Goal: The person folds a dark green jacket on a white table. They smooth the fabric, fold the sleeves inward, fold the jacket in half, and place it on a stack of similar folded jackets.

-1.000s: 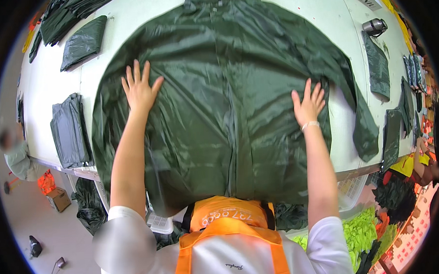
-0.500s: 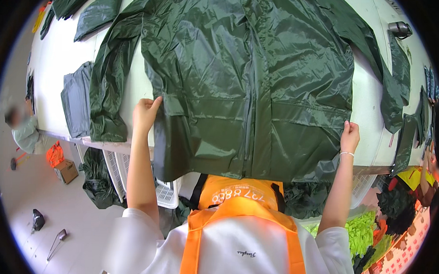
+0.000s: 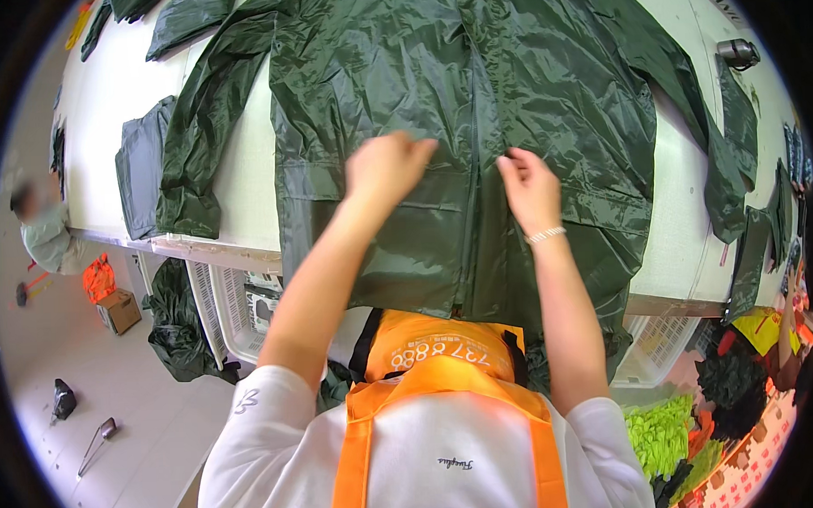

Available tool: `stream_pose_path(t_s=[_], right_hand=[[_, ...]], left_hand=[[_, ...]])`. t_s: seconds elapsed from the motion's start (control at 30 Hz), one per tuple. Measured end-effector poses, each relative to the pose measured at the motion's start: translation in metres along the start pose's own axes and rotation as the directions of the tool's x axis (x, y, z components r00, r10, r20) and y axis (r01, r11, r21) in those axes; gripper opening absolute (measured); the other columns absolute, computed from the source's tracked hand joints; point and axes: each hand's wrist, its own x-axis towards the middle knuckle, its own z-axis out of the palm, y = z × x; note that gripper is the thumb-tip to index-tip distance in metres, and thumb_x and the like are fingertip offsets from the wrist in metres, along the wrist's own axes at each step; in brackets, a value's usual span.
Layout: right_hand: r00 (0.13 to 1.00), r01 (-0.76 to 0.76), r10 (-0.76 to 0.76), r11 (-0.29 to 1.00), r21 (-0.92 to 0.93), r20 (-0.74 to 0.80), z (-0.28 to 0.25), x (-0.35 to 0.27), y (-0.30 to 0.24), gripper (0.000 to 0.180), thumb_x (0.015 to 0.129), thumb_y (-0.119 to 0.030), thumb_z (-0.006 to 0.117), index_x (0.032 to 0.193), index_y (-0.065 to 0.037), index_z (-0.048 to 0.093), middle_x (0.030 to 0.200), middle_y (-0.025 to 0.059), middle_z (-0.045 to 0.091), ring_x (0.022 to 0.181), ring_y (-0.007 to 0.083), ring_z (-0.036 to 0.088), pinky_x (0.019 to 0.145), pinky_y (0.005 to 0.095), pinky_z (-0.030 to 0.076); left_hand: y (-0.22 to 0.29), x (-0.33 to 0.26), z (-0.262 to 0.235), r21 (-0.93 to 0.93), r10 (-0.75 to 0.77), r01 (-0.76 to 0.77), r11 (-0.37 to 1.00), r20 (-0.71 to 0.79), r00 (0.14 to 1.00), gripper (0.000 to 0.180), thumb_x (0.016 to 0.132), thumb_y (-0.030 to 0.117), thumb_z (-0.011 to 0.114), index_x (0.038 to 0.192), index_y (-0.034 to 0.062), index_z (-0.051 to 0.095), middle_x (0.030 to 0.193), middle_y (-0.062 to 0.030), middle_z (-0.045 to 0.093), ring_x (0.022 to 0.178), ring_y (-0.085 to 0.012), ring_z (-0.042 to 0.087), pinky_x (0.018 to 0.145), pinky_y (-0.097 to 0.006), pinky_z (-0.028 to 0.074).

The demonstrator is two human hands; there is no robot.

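A dark green shiny rain jacket lies front up on the white table, sleeves spread to both sides and hem hanging over the near edge. A zip and a front flap run down its middle. Over the jacket's left front panel, my left hand is curled and smeared by motion; whether cloth is in its fingers cannot be made out. My right hand has thumb and fingertips pinched together at the edge of the front flap, just right of the zip.
Folded grey-green garments rest on the white table at left. A metal flask stands far right. Below the edge are white crates, dark green cloth and bright yellow-green garments. Another person is far left.
Both hands have left the jacket's side edges and moved inward to its middle. The hem at left is flatter, and the left sleeve has shifted slightly.
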Motion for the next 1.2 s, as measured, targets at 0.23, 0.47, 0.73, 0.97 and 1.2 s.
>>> stream_pose_path(t_s=[0.23,0.47,0.73,0.97,1.2], right_hand=[[0.989,0.085,-0.071,0.991,0.105,-0.127,0.055,-0.005,-0.020,0.012,0.077,-0.005,0.068,0.088,-0.001,0.067,0.073,0.0123,0.061,0.057,0.0225,0.059,0.057,0.0307,0.047],[0.993,0.098,-0.092,0.993,0.073,-0.079,0.054,0.006,-0.018,0.010,0.074,-0.004,0.066,0.083,0.001,0.067,0.074,0.0125,0.063,0.060,0.0218,0.059,0.058,0.0308,0.047],[0.994,-0.041,0.042,0.999,-0.005,0.098,0.056,0.020,-0.017,0.024,0.076,-0.019,0.068,0.084,0.003,0.064,0.081,0.0172,0.066,0.075,0.0305,0.065,0.069,0.0356,0.050],[0.999,-0.015,0.022,0.971,-0.240,0.025,0.058,0.023,-0.020,0.030,0.082,-0.032,0.062,0.085,-0.002,0.065,0.081,0.0168,0.066,0.076,0.0348,0.063,0.070,0.0417,0.050],[0.912,0.152,-0.124,0.988,-0.041,0.390,0.003,-0.062,0.006,0.033,0.078,-0.031,0.070,0.074,-0.001,0.057,0.066,0.0163,0.061,0.060,0.0333,0.059,0.056,0.0388,0.045]], left_hand=[[0.031,0.041,0.047,0.093,0.091,-0.102,0.990,0.114,0.989,0.041,0.081,0.040,0.063,0.075,-0.0006,0.066,0.076,-0.0159,0.066,0.072,-0.0295,0.065,0.062,-0.038,0.050],[0.002,0.046,0.055,-0.723,0.210,0.117,0.681,0.346,0.915,0.026,0.089,0.020,0.056,0.071,0.0000,0.057,0.065,-0.0037,0.057,0.056,-0.0106,0.053,0.053,-0.025,0.044],[0.006,0.048,0.059,-0.743,0.188,0.050,0.668,0.233,0.954,0.031,0.091,0.030,0.040,0.093,0.0013,0.053,0.064,-0.0079,0.061,0.054,-0.0187,0.060,0.059,-0.031,0.047],[0.009,-0.016,0.048,-0.606,0.204,-0.289,0.741,-0.207,0.957,0.030,0.093,0.027,0.053,0.109,0.0005,0.052,0.077,-0.0068,0.061,0.068,-0.0134,0.059,0.067,-0.026,0.047],[-0.072,-0.223,0.070,-0.693,-0.329,0.581,0.427,0.480,0.813,0.044,0.091,0.039,0.055,0.059,0.0093,0.053,0.052,-0.0033,0.057,0.039,-0.0097,0.049,0.038,-0.022,0.034]])
